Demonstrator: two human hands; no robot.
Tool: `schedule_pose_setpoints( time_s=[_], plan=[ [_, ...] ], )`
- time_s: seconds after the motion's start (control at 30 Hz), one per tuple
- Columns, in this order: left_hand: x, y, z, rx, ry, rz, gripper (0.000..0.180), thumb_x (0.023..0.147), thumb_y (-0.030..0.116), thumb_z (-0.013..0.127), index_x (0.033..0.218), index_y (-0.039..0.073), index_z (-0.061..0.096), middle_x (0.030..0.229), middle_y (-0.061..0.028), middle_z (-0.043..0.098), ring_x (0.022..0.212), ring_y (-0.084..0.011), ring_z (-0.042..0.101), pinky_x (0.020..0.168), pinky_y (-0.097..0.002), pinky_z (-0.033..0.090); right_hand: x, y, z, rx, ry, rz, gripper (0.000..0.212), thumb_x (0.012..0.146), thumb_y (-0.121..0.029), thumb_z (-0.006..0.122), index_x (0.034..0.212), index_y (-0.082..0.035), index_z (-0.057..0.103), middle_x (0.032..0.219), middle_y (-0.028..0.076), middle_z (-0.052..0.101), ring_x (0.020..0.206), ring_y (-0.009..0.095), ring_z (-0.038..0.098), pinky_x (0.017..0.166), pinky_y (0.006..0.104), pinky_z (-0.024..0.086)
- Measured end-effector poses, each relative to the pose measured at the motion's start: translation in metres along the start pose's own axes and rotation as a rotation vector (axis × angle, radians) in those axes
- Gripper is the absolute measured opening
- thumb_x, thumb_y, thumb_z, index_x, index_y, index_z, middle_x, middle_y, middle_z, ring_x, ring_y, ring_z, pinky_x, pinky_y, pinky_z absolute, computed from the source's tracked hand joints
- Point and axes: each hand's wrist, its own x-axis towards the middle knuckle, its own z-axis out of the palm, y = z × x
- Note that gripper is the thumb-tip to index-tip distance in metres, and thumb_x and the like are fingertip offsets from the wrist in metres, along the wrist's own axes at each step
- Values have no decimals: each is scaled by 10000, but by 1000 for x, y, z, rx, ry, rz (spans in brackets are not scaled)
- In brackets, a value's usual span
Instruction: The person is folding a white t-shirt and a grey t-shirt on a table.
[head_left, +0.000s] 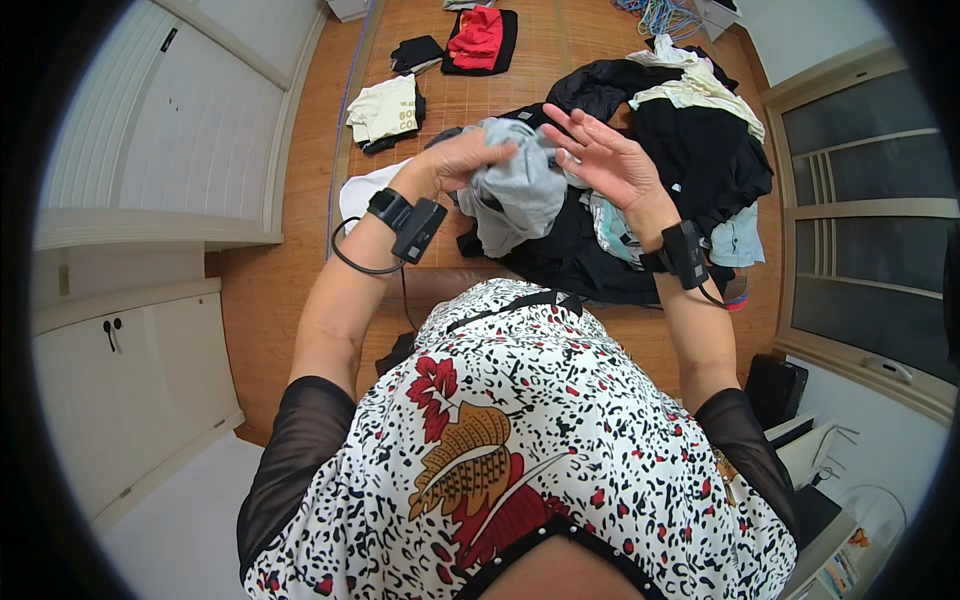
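A crumpled light grey garment [515, 190] hangs in front of me, bunched up, so its kind cannot be made out. My left hand [463, 160] is closed on its upper left side, thumb across the cloth. To the right of the garment, my right hand [608, 160] is raised with fingers spread and palm turned up, holding nothing. Beneath and behind lies a heap of loose clothes, mostly black, with a large black garment [690, 160] on the right and a cream one [705, 90] above it.
Folded clothes sit at the far left: a cream shirt [385, 108], a small black bundle [416, 53] and a red garment [475, 40] on black cloth. White cabinets [140, 340] stand left, a framed glass door [870, 200] right. Coloured hangers [660, 15] lie at the back.
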Motion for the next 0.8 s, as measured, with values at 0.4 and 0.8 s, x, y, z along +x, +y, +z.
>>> schedule_pose_setpoints(
  time_s=[0.4,0.8],
  plan=[
    [11,-2,5,-249,69,106,385,868,275,654,1126,11,548,1043,-59,622,937,-147,606,825,-308,503,15,60,-4,-1728,315,-351,304,763,-283,691,891,-8,664,711,164,645,687,255,640,672,375,484],
    [11,-42,-10,1324,913,501,250,717,3,593,944,53,502,985,-195,583,927,-396,564,755,-448,459,-6,-4,61,-733,19,-328,400,961,-376,487,923,-13,652,786,5,636,706,54,551,645,214,445]
  ],
)
